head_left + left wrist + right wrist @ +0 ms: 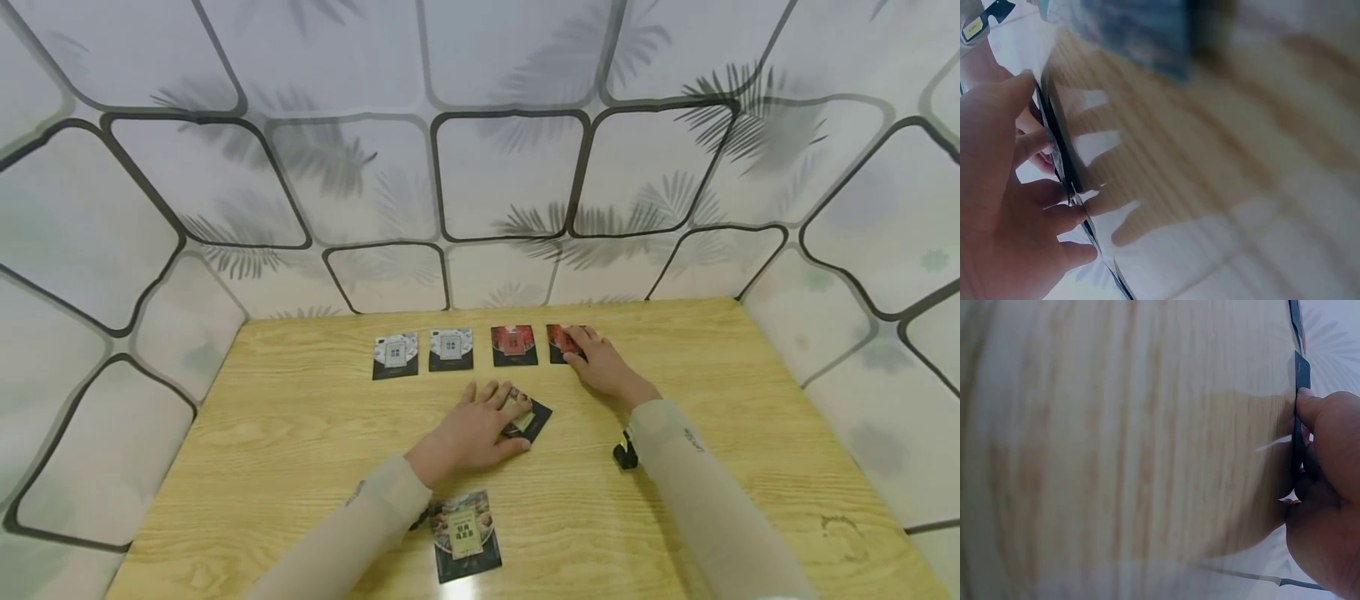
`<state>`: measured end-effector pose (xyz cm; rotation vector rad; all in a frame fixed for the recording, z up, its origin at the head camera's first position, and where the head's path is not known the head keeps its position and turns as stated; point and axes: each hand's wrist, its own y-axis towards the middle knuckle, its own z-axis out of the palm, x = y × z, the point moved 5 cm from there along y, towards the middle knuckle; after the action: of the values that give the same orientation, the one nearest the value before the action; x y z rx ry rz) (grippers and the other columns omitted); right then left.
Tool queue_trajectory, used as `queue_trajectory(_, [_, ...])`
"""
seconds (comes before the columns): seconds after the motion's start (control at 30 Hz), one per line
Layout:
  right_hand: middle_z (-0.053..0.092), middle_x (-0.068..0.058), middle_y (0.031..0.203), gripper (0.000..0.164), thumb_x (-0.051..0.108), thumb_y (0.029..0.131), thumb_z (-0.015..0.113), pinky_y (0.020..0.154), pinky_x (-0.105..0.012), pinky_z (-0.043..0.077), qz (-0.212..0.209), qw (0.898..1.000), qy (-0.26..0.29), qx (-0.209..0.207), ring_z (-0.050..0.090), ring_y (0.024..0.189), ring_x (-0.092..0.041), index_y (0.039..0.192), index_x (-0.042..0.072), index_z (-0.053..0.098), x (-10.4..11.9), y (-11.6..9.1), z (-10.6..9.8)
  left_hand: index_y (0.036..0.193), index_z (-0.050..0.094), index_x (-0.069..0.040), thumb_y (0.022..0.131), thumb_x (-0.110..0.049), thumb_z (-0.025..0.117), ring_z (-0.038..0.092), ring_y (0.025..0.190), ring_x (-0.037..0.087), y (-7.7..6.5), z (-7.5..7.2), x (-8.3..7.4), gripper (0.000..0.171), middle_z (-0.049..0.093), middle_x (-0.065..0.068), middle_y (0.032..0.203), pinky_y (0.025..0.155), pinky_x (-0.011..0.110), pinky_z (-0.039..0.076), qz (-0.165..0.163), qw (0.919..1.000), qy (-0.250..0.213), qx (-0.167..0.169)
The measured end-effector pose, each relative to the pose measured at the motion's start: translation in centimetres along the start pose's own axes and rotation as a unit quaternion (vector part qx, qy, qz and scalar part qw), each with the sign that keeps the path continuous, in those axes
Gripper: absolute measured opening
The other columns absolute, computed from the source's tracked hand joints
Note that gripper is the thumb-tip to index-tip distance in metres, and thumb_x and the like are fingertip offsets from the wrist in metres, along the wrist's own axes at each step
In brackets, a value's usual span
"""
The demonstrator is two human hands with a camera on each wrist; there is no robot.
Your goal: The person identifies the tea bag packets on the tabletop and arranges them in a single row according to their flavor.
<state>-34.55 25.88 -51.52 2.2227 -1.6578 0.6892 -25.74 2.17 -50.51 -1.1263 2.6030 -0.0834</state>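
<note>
My left hand [480, 427] lies with fingers spread over a dark packet with a beige label [536, 421], which sits turned at an angle in the middle of the table. Its fingers cover the packet's left part. Farther off, my right hand [603, 362] rests on a red and black packet [556, 344] at the right end of a row, the fingers over its right side and the thumb at its lower right. Seen edge-on in the right wrist view, that dark packet [1302, 375] has the thumb against it.
Left along the row lie another red packet [514, 346] and two white and black packets [451, 350] [396, 356]. A larger-looking brown packet with a beige label [465, 537] lies near the front. Patterned cloth walls [510, 183] enclose the wooden table [300, 433].
</note>
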Motion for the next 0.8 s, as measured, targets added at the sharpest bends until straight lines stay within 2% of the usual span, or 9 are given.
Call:
queue_trajectory(0.3, [0.026,-0.036,0.167,0.055,0.023,0.114,0.044,0.129,-0.07,0.008,-0.004,1.0,0.002,-0.002,0.012,0.159,-0.055,0.164,0.003,0.03,0.0,0.0,0.0,0.169,0.028,-0.027,0.108,-0.058,0.048,0.024,0.162,0.036,-0.2,-0.3,0.2,0.071,0.023,0.009,0.176,0.13,0.065,0.019,0.005,0.9998,0.017,0.0])
queue_trajectory(0.5, [0.029,-0.036,0.165,0.055,0.021,0.114,0.046,0.128,-0.072,0.01,-0.013,1.0,-0.001,-0.011,0.014,0.158,-0.056,0.163,0.001,0.031,0.1,0.0,0.1,0.169,0.028,-0.026,0.107,-0.055,0.05,0.024,0.162,0.038,-0.5,-0.5,0.5,0.072,0.024,0.009,0.176,0.13,0.067,0.018,0.01,0.9999,0.006,-0.003])
queue_trajectory(0.8, [0.03,-0.035,0.166,0.055,0.022,0.114,0.046,0.128,-0.071,0.01,-0.013,1.0,-0.004,-0.012,0.015,0.158,-0.055,0.163,0.001,0.031,-0.1,0.1,0.2,0.169,0.027,-0.026,0.107,-0.044,0.051,0.019,0.163,0.039,-0.9,-0.3,1.5,0.069,0.02,0.009,0.177,0.13,0.066,0.016,-0.001,0.9999,-0.01,0.009])
